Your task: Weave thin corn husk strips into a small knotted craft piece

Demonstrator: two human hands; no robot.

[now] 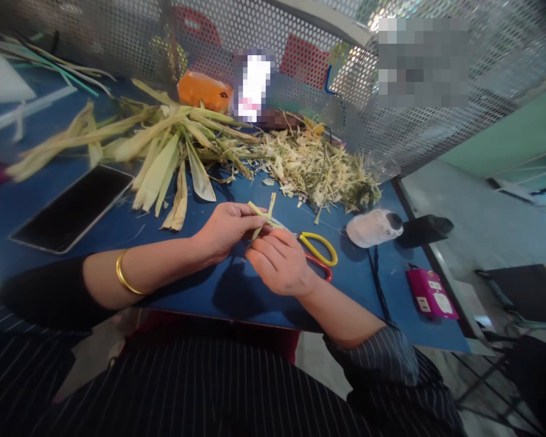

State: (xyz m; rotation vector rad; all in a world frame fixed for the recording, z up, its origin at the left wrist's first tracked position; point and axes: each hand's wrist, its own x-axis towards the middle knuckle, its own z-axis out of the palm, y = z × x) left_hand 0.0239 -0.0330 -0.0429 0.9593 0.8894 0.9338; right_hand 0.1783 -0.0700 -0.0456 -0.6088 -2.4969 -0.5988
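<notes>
My left hand (pixel 225 229) pinches crossed strips of pale yellow-green dried leaf (pixel 270 209) between thumb and fingers. Close against it, my right hand (pixel 279 261) has its fingers curled at the lower end of the same leaf strips; its fingertips are partly hidden. Both hands are just above the blue table (pixel 195 288). Scissors (pixel 321 249) with one yellow and one red handle lie right behind my right hand, their blades mostly covered. Beyond my hands spreads a bunch of long dried leaves (pixel 164 158), which look like corn husks.
A heap of leaf scraps (pixel 318 167) lies at the back. Rightward are a white thread spool (pixel 373 228), a black spool (pixel 425 230) and a magenta box (pixel 432 293). A dark-screened phone (pixel 75 206) lies left. An orange packet (pixel 204 91) rests by the perforated metal screen (pixel 286 30).
</notes>
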